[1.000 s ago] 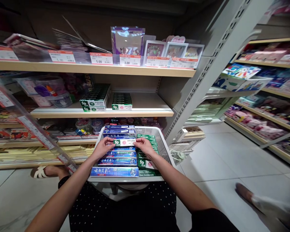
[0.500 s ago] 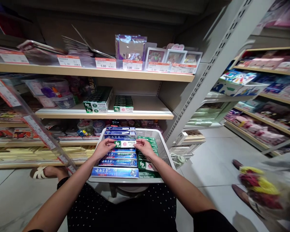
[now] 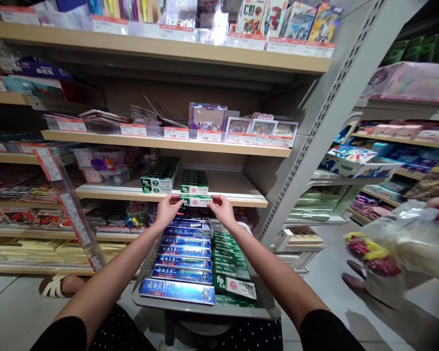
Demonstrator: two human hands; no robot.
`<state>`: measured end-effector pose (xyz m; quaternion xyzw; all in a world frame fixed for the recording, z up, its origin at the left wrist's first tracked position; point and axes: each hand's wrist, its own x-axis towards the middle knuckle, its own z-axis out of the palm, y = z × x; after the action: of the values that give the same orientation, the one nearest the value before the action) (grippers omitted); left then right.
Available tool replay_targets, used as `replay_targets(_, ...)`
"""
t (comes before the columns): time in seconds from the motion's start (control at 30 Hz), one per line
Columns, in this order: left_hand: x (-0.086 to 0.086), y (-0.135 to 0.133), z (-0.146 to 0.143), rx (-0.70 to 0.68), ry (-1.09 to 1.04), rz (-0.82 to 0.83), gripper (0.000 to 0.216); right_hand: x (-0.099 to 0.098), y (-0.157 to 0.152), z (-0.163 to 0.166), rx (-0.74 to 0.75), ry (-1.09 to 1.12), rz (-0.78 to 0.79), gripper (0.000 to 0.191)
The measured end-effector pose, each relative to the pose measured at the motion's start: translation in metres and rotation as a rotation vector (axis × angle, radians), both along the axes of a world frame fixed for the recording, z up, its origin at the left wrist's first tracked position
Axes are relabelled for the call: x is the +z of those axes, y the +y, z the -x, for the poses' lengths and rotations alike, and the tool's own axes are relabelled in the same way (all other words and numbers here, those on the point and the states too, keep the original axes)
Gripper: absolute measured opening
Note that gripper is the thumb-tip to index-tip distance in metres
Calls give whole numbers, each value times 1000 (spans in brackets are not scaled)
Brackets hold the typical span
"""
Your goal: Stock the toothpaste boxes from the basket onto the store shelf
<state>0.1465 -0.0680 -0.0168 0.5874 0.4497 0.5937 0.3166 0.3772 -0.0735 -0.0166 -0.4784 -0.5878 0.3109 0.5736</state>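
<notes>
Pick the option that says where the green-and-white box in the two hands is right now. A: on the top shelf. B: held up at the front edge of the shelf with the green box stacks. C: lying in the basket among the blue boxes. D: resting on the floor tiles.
B: the left hand and right hand grip the ends of the green-and-white box at the shelf edge, above the basket.

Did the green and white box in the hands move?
Yes. The toothpaste box rose from over the basket to the shelf edge.

passer-by's bag blurred, price tags unreadable
</notes>
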Motion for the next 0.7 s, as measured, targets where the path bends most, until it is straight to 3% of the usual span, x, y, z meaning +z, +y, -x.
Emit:
replay_targets(0.1,11,18,-7,85,40,-27,27,12,19,8,-53,-63,-18,30)
replay_targets(0.33,8,34,-13,237,308,-68,20,11,35,18,-156,-163,-15,24)
replay_targets(0.7,9,52,-27,234,241,-9,17,8,59,17,-129,-156,-50,24)
